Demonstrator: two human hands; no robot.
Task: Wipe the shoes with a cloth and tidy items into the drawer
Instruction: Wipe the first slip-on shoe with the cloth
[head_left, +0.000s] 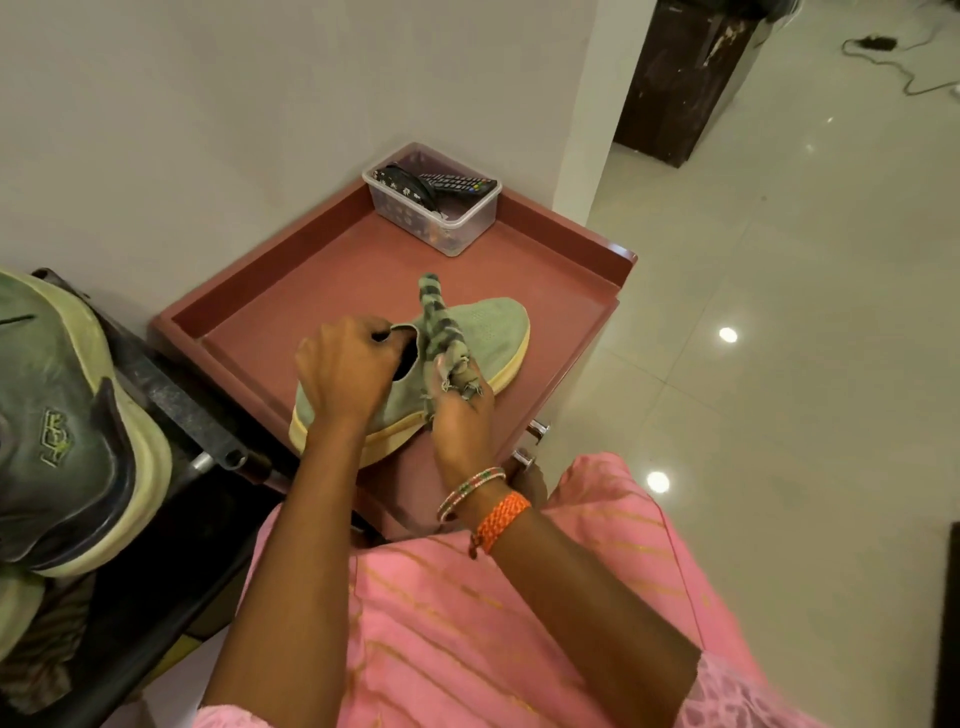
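At far left, a second green shoe (57, 415) rests on a dark rack. On the red desk (322, 270), the left hand (345, 371) curls its fingers into the collar of a green shoe (488, 332), while the right hand (462, 410) grips a striped cloth (441, 322) against its side. Behind stands a clear box (457, 228) holding a remote (460, 184).

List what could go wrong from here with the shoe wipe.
1. The shoe heel overhangs the table's near edge; hard rubbing might tip it off, though the left hand grips its collar.
2. The cloth's loose end, held by the right hand, sticks up toward the plastic box and might snag it.
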